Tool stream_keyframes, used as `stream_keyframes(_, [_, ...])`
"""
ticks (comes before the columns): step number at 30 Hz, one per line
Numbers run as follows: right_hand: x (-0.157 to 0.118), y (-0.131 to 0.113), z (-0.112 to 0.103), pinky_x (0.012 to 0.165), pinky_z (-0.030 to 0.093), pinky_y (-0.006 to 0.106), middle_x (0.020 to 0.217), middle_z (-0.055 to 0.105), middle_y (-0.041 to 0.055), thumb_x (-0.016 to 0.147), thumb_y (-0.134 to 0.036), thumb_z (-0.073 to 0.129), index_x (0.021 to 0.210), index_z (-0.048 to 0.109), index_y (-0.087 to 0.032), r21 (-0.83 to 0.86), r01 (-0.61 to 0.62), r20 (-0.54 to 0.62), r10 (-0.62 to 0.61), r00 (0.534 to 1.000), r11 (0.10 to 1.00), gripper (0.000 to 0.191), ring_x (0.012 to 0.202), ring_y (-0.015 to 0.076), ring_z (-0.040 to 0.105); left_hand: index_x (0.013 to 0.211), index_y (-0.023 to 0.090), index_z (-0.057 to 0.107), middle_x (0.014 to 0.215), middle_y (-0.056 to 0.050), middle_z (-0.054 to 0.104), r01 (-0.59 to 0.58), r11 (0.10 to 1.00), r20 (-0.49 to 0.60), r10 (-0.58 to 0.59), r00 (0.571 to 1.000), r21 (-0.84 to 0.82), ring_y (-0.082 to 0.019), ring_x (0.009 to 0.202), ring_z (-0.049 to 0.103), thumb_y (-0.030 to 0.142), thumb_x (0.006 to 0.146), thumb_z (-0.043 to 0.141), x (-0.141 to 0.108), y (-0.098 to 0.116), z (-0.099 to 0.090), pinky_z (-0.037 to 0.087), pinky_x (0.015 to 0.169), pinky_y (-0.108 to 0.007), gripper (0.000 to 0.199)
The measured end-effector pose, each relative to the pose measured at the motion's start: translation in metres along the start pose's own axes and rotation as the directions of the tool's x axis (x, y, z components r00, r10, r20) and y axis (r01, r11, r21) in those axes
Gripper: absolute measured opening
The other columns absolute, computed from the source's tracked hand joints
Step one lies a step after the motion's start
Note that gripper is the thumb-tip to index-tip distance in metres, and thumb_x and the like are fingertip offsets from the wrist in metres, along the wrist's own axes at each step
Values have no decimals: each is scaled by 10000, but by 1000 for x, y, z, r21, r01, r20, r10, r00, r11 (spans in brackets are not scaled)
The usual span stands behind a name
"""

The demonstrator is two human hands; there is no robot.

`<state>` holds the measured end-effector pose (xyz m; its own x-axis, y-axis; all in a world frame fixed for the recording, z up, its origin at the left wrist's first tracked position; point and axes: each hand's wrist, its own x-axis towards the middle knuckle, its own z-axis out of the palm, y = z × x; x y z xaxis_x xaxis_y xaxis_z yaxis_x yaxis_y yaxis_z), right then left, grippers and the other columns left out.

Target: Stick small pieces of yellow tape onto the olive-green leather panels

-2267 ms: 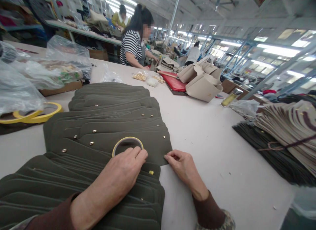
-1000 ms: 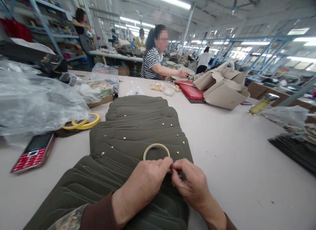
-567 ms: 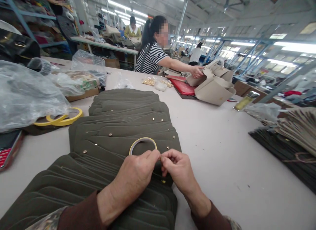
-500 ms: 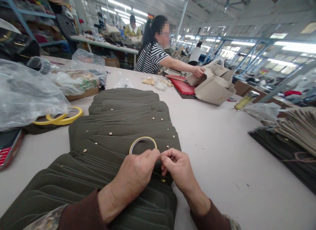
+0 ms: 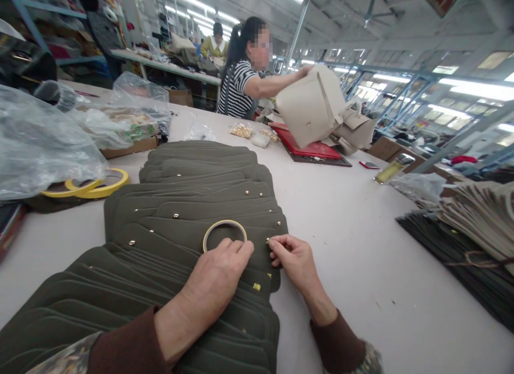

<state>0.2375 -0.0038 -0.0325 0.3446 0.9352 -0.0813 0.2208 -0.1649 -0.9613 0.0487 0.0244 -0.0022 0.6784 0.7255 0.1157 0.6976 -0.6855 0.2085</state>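
Well, the left hand (image 5: 217, 275) grips a tape roll (image 5: 205, 239) knuckles-up while the right hand (image 5: 297, 260) points inward, pinched, contents unclear.

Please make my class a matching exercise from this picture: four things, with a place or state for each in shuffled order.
1. left hand
2. right hand
3. nearest beige bag
4. two yellow tape rolls

A. held up by a co-worker's hand
B. fingertips beside a gold stud
C. next to the large clear plastic bag
D. gripping a tape roll

Pairs: 1-D, 2-B, 3-A, 4-C
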Motion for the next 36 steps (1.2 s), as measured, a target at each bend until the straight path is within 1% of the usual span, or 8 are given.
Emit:
stream_keyframes(6, [-1,-2,10,403,455,203,577,638,5,810,-364,598,756,686,-157,-214,97,-53,-110,992,972,231,433,119,557,913,206,564,841,-28,642,4,999,35,-5,999,44,-202,797,599,85,897,440,-1,0,-1,493,647,-292,174])
stream_keyframes(11, [3,-4,12,484,473,226,613,661,8,834,-289,561,767,658,-179,-410,222,-39,-260,965,885,161,455,129,586,906,209,558,818,-23,637,-9,998,2,9,1000,56,-197,768,600,68,887,427,-3,0,-1,477,614,-278,193])
stream_keyframes(15, [2,1,3,444,470,226,550,614,-42,855,-344,572,1037,584,-180,-308,127,-87,-160,983,943,246,435,143,595,894,207,556,815,-20,635,-6,999,9,6,1000,49,-199,776,606,86,901,427,-2,0,-3,488,631,-285,177])
stream_keyframes(18, [-2,4,-4,462,494,238,617,649,2,880,-405,545,918,619,-173,-225,97,-80,-117,990,970,246,519,163,637,901,206,558,834,-20,635,-5,1000,23,5,1000,29,-202,787,608,87,903,431,-2,-1,-4,498,646,-298,174])
stream_keyframes(23, [-5,2,1,668,492,286,747,710,54,861,-260,587,786,709,-177,-537,345,9,-404,915,770,165,679,185,656,908,203,560,832,-24,633,-27,999,22,26,999,36,-209,790,608,108,920,414,-2,-1,-3,506,661,-318,174])
stream_keyframes(27, [-2,0,8,678,469,272,746,706,56,876,-213,569,790,719,-176,-668,362,42,-453,891,650,177,689,181,653,901,203,558,805,-19,630,-26,999,10,26,1000,47,-210,771,616,108,920,419,-3,-1,-2,512,635,-317,170])
stream_keyframes(32, [-9,-2,-3,602,444,241,680,684,20,853,-219,617,721,706,-192,-648,425,217,-382,898,631,162,607,149,621,908,203,551,825,-15,640,-64,997,-114,58,992,-49,-192,766,628,120,932,414,-7,-7,1,531,662,-315,161])
stream_keyframes(36, [-17,-7,-13,581,441,234,653,686,-3,827,-213,641,729,720,-204,-544,444,322,-311,894,712,126,583,136,611,1053,196,535,926,-28,676,-213,965,-301,160,940,-154,-165,822,657,150,953,408,-8,-13,4,547,740,-289,169])
